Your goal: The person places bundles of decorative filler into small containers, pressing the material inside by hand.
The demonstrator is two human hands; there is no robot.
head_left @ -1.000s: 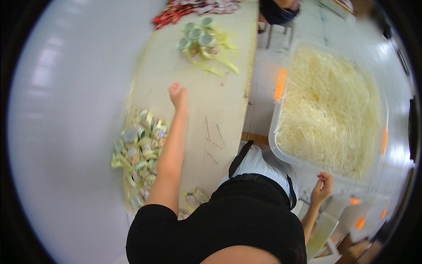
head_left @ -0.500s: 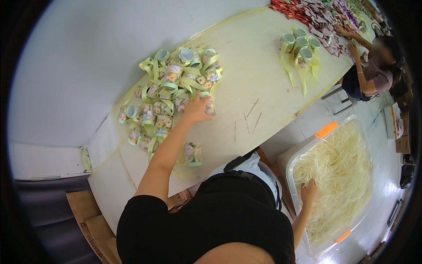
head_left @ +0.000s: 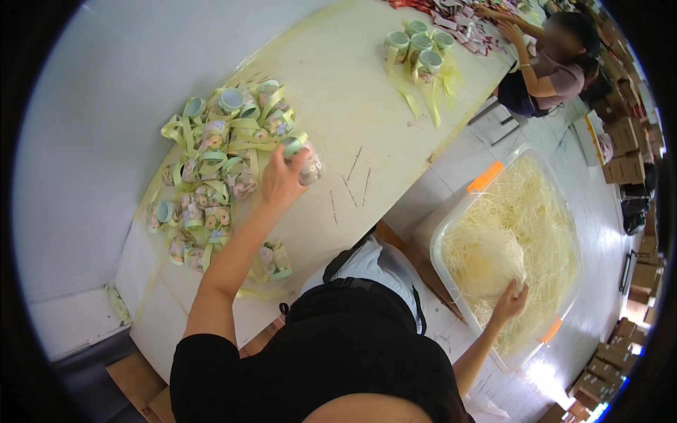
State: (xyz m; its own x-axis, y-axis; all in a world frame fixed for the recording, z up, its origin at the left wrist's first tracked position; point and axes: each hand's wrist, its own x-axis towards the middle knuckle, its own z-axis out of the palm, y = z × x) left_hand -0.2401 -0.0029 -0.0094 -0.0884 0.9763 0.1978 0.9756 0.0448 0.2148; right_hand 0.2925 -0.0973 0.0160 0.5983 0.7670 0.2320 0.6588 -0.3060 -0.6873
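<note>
Left hand (head_left: 282, 180) closed round floral mug (head_left: 305, 161), at 3 o'clock of mug pile (head_left: 218, 169) on table (head_left: 352, 106). Right hand (head_left: 509, 302) grips shredded straw (head_left: 486, 261), probably loosely, in clear bin (head_left: 451, 225). Best lift mug clear of ribbons; keep tuft compact.

A heap of small mugs (head_left: 226, 162) lies on the table (head_left: 338, 84) at centre left. Four more mugs (head_left: 417, 49) stand upper centre. A tub of shredded paper (head_left: 511, 240) sits on the floor at right.

The person wears a black short-sleeved top, forearms bare, with a black-strapped white apron below.
</note>
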